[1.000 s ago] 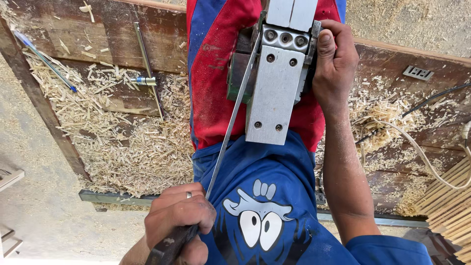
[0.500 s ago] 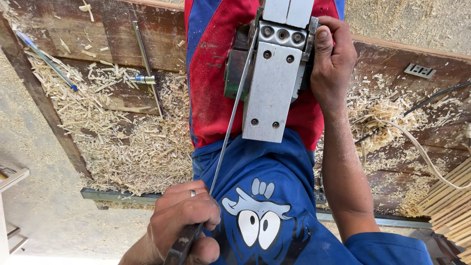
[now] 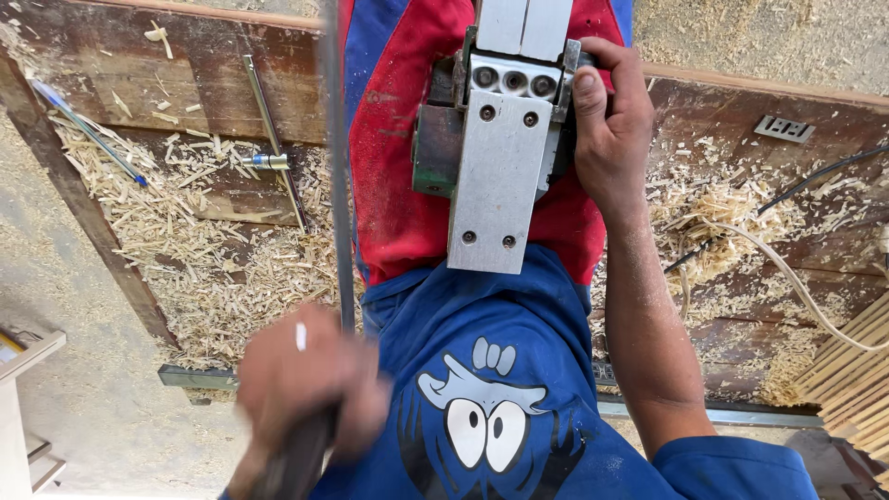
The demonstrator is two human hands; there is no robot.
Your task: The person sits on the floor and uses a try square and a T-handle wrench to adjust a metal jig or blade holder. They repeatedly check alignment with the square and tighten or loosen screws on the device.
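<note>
My right hand [image 3: 607, 125] grips an electric planer [image 3: 500, 157] by its side and holds it against my red and blue shirt, the flat metal sole facing up at me. My left hand [image 3: 306, 393], blurred by motion, is closed on the dark handle of a long thin screwdriver [image 3: 341, 185]. Its shaft stands nearly upright to the left of the planer, apart from it, and the tip runs out of the top of the view.
A worn wooden workbench [image 3: 213, 83] strewn with wood shavings [image 3: 222, 268] lies ahead. On it are a blue pen [image 3: 88, 134] and a metal rod [image 3: 269, 120]. A white cable [image 3: 796, 278] and a stack of wooden strips [image 3: 852, 370] are at the right.
The screwdriver shaft has swung left, away from the planer's top end, and now stands beside it. My left hand has shifted and is blurred. The planer has barely moved.
</note>
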